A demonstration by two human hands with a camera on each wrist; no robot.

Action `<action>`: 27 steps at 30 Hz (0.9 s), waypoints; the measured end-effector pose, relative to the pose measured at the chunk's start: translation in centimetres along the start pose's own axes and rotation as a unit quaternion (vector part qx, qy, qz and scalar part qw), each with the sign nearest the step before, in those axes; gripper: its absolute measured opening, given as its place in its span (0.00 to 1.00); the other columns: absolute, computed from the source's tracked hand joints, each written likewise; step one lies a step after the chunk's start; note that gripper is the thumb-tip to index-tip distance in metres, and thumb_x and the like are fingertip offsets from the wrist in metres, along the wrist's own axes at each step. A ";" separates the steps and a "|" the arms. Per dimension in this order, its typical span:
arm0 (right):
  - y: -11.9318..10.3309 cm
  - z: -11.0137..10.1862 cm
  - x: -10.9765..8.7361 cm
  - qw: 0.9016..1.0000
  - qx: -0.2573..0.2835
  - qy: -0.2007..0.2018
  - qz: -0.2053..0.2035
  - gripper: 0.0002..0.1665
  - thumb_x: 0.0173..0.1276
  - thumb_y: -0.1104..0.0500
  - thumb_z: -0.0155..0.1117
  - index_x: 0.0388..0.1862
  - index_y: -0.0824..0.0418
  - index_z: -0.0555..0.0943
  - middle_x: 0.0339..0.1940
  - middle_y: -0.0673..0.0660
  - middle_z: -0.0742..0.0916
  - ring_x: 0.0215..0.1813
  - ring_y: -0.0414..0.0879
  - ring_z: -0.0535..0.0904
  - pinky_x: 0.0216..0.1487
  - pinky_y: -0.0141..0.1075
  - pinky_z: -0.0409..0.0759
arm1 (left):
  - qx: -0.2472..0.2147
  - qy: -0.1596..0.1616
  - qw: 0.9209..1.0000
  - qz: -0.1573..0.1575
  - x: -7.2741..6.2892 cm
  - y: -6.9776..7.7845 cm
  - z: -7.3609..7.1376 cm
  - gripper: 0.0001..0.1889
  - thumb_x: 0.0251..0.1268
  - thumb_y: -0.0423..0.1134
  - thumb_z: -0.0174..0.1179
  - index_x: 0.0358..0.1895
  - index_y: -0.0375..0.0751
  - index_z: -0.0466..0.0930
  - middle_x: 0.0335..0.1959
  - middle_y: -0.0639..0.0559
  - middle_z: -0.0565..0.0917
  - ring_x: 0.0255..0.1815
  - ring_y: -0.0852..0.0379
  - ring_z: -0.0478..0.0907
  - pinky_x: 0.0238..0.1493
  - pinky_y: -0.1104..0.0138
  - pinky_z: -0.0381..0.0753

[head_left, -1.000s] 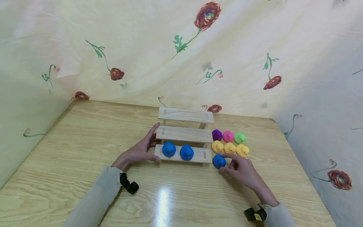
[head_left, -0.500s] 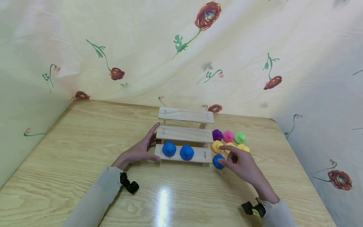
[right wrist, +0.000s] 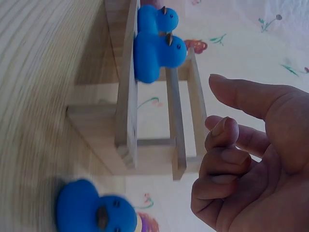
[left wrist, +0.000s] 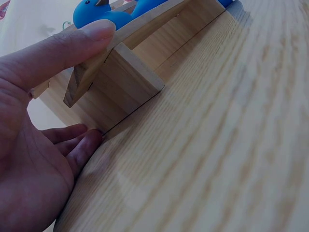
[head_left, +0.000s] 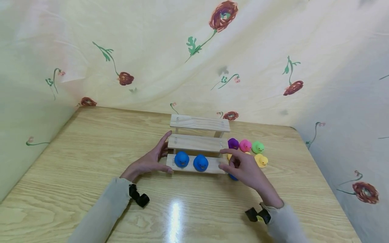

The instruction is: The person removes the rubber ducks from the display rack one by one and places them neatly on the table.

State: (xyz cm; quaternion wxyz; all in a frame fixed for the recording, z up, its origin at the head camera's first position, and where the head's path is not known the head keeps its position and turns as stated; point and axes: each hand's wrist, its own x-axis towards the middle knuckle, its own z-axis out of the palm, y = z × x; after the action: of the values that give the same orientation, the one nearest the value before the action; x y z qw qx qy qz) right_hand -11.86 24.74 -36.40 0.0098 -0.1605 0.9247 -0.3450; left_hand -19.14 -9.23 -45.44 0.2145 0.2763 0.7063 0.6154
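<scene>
A three-step wooden rack stands on the table. My left hand holds its left end, thumb on the lowest step's front edge and index finger up beside the middle step; in the left wrist view the other fingers bend against the side panel. Two blue rubber ducks, one at left and one near the centre, sit on the lowest step. My right hand hovers at the rack's right end, thumb and index finger apart, holding nothing. Under it a third blue duck rests on the table, mostly hidden in the head view.
Right of the rack stand a purple duck, a pink duck and a green duck. In front of them are yellow ducks, partly covered by my right hand. Flowered cloth hangs behind the wooden table.
My right hand has left the blue duck on the table and moved left to the rack's right end, now covering most of that duck. The left hand keeps its place.
</scene>
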 end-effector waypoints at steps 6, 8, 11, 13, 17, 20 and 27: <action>-0.9 0.8 1.1 1.000 0.014 -0.019 -0.002 0.26 0.63 0.56 0.74 0.59 0.62 0.81 0.20 0.47 0.76 0.24 0.37 0.69 0.24 0.27 0.67 | -0.002 -0.004 1.000 0.008 0.0 -0.1 0.0 0.68 0.52 0.35 0.77 0.81 0.64 0.26 0.80 0.36 0.50 0.81 0.35 0.51 0.79 0.39 0.52; -1.1 1.1 1.3 1.000 0.017 -0.025 -0.007 0.26 0.63 0.56 0.74 0.59 0.62 0.82 0.19 0.47 0.76 0.24 0.37 0.69 0.24 0.27 0.67 | -0.002 -0.004 1.000 0.009 0.0 -0.1 0.0 0.68 0.52 0.35 0.77 0.81 0.63 0.26 0.80 0.36 0.51 0.80 0.35 0.52 0.79 0.39 0.53; -1.4 1.5 1.6 0.999 0.028 -0.034 -0.010 0.26 0.64 0.56 0.73 0.60 0.62 0.81 0.19 0.47 0.76 0.24 0.37 0.69 0.24 0.27 0.67 | -0.007 -0.005 1.000 0.008 0.1 -0.1 0.0 0.69 0.52 0.33 0.77 0.81 0.63 0.26 0.80 0.36 0.52 0.80 0.35 0.53 0.79 0.39 0.54; -1.6 1.7 1.7 0.999 0.036 -0.038 -0.010 0.27 0.64 0.56 0.73 0.60 0.62 0.81 0.19 0.47 0.75 0.24 0.37 0.69 0.23 0.27 0.66 | -0.011 -0.005 1.000 0.006 0.1 0.0 0.0 0.69 0.51 0.33 0.77 0.81 0.64 0.26 0.79 0.36 0.52 0.80 0.35 0.54 0.79 0.39 0.54; -1.8 2.3 1.9 0.998 0.047 -0.047 -0.006 0.27 0.64 0.56 0.73 0.61 0.61 0.80 0.20 0.48 0.76 0.24 0.37 0.69 0.24 0.27 0.66 | -0.015 -0.005 1.000 0.004 0.1 0.0 0.0 0.69 0.51 0.32 0.77 0.81 0.64 0.26 0.80 0.36 0.52 0.80 0.35 0.54 0.79 0.40 0.54; -1.9 2.7 2.0 0.997 0.046 -0.054 -0.009 0.26 0.64 0.56 0.73 0.60 0.61 0.81 0.21 0.49 0.77 0.25 0.37 0.69 0.24 0.27 0.67 | -0.014 -0.005 1.000 0.004 0.1 0.0 0.0 0.69 0.51 0.32 0.77 0.81 0.64 0.26 0.80 0.36 0.52 0.80 0.35 0.53 0.79 0.39 0.54; -1.6 3.6 2.2 0.997 0.033 -0.059 -0.028 0.27 0.61 0.55 0.76 0.58 0.61 0.82 0.21 0.48 0.78 0.25 0.37 0.71 0.25 0.27 0.69 | -0.013 -0.004 1.000 0.006 0.1 0.0 0.1 0.69 0.51 0.33 0.77 0.81 0.63 0.26 0.79 0.36 0.53 0.79 0.35 0.55 0.79 0.40 0.54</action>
State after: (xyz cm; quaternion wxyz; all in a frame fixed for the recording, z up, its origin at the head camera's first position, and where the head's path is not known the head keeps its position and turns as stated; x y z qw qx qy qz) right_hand -13.01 20.64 -37.86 0.0604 -0.2057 0.9057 -0.3657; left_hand -19.18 -9.11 -45.42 0.2173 0.2801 0.6957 0.6248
